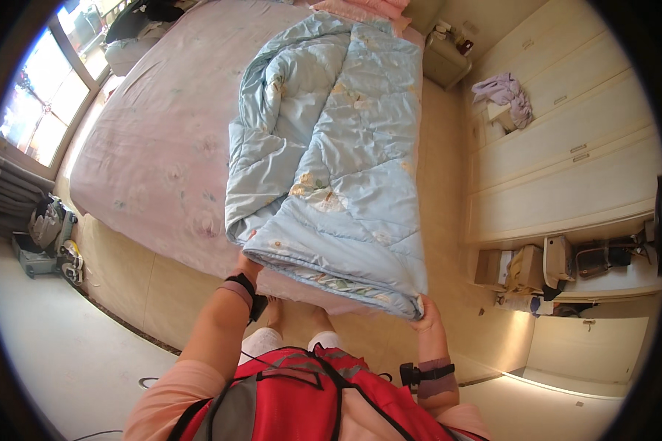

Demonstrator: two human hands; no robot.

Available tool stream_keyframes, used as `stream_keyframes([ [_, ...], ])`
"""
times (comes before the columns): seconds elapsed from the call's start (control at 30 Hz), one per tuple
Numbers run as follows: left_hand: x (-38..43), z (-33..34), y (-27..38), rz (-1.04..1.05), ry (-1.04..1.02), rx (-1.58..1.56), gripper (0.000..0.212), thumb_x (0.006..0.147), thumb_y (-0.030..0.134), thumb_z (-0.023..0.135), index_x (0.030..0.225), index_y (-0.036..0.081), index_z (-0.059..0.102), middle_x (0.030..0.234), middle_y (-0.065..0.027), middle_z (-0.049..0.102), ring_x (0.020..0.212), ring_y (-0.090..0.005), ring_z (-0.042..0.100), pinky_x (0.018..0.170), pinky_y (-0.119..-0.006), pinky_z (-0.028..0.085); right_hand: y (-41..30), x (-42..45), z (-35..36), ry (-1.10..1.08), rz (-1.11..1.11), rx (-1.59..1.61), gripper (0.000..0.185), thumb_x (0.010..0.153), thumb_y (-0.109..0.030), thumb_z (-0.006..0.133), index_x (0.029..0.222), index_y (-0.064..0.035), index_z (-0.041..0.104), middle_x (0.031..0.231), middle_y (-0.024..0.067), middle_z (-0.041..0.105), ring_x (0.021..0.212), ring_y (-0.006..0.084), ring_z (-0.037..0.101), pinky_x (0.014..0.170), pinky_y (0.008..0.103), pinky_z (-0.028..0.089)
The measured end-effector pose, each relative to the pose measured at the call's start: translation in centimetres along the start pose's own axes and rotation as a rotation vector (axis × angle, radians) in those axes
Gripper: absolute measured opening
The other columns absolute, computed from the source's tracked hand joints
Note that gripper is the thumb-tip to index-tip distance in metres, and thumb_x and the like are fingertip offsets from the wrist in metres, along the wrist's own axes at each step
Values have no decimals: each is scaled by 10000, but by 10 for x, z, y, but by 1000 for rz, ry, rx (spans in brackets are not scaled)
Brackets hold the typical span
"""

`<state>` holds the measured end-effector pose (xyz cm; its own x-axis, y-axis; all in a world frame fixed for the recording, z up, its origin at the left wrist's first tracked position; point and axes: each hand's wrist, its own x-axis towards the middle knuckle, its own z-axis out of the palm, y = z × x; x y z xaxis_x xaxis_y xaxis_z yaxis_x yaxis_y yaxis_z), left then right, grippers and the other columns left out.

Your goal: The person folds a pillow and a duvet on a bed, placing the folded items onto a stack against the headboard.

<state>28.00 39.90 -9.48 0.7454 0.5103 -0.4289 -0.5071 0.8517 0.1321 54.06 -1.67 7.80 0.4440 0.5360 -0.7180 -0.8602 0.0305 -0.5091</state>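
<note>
A light blue quilted comforter [358,165] with a flower pattern lies folded lengthwise along the right side of a bed with a pink fitted sheet [160,143]. Its near edge is lifted off the foot of the bed and shows several layers. My left hand [249,264] grips the left corner of that edge, fingers partly hidden by the fabric. At the right corner, my right hand [427,313] is closed on the bunched edge. The upper left part of the comforter is turned over in a curved, crumpled fold.
Pink pillows [364,8] lie at the bed's head beside a nightstand [446,58]. Along the right stands a white wardrobe [557,165] with a lilac cloth [505,96] hanging from it and open shelves with boxes [491,269]. An open suitcase [36,256] sits at left.
</note>
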Motion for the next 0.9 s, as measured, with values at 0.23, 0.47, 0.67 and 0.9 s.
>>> stream_keyframes([
  [0.23,-39,45,44,273,213,941,217,840,257,580,945,70,549,709,-29,543,582,-136,520,464,-259,411,-1,-20,12,366,-12,-120,308,838,-166,523,1074,31,542,1035,148,604,923,258,601,792,404,510],
  [0.47,-98,-13,6,-321,564,888,189,802,202,603,867,33,548,684,-75,557,502,-192,546,454,-308,470,66,37,-132,266,-128,-549,268,779,-57,563,1046,-30,555,880,112,626,767,247,624,656,404,529],
  [0.67,-93,-36,25,-327,706,1063,190,814,211,529,836,24,552,696,-100,598,553,-209,604,430,-304,430,74,62,-43,493,158,-437,269,767,-38,536,1036,-24,545,829,113,616,695,246,614,574,422,514],
  [0.9,-56,-33,12,380,724,2035,251,687,83,583,924,9,545,1059,-235,530,1001,-343,521,749,-400,442,71,42,-36,454,183,-419,292,755,12,511,1047,21,520,849,152,613,720,272,624,593,419,523],
])
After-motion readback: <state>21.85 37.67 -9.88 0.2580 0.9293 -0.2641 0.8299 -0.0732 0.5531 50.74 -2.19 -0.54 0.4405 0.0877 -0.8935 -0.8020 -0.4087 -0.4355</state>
